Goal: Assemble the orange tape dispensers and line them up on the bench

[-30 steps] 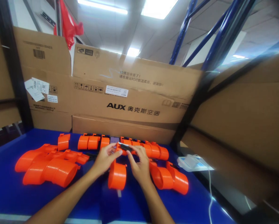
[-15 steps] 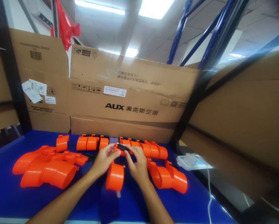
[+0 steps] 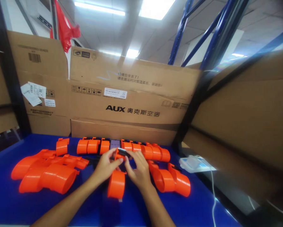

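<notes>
Between both hands, above the blue table, is a small orange plastic part (image 3: 119, 156) with a black piece (image 3: 124, 152) along its top. My left hand (image 3: 106, 167) pinches the orange part from the left, thumb in front. The fingers and thumb of my right hand (image 3: 139, 167) close around the right end of the black piece. Directly below the hands is a curved orange band (image 3: 116, 185) with a small hook at its upper right. Whether this band joins the held part cannot be made out. My fingertips partly cover the join between orange and black.
Several orange bands (image 3: 58, 176) lie in a cluster on the left. Others (image 3: 155, 153) form a row at the back, around a phone (image 3: 115, 144). More orange bands (image 3: 181, 183) lie right. A white case (image 3: 195, 164) and cable sit on the right edge. Cardboard (image 3: 132, 126) walls the back.
Both hands have dropped slightly with the held part, and the orange band below them sits a little lower too. The view has shifted slightly. The grip looks the same.
</notes>
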`<control>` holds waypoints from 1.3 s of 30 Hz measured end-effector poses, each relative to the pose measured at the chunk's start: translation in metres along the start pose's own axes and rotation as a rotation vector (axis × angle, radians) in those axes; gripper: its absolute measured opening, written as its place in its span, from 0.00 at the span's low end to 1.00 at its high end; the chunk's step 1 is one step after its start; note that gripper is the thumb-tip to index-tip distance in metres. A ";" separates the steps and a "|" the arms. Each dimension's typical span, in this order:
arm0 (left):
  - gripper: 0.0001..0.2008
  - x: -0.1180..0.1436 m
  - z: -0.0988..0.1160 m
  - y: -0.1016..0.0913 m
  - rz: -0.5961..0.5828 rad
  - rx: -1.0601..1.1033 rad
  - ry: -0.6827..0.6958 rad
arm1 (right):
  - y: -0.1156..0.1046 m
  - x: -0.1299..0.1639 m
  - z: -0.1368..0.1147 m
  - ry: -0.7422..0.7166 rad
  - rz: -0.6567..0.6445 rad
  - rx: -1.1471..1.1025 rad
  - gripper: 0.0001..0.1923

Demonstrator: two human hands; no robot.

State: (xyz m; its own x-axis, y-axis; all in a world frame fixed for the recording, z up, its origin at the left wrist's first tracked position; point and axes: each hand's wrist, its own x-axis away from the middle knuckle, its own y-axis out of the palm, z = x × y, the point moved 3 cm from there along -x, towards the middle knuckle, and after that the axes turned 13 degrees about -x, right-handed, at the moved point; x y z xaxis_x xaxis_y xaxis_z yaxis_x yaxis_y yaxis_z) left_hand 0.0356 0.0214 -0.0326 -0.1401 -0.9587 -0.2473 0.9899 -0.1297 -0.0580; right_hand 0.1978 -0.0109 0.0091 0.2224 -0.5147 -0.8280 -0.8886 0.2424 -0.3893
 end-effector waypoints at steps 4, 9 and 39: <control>0.25 0.000 0.002 0.000 -0.022 -0.027 0.016 | 0.002 0.001 -0.001 -0.027 0.008 -0.002 0.16; 0.23 0.000 0.003 -0.001 -0.036 -0.048 0.032 | 0.003 0.001 0.002 -0.037 -0.025 -0.031 0.16; 0.22 -0.004 0.006 -0.012 0.026 0.068 -0.056 | -0.005 0.020 0.036 0.642 -0.447 0.572 0.10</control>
State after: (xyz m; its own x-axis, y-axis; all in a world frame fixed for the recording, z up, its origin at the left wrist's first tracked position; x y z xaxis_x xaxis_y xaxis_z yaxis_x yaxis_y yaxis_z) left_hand 0.0244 0.0253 -0.0253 -0.1146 -0.9745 -0.1929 0.9927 -0.1196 0.0142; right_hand 0.2213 0.0071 -0.0194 0.0801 -0.9665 -0.2438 -0.4081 0.1913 -0.8926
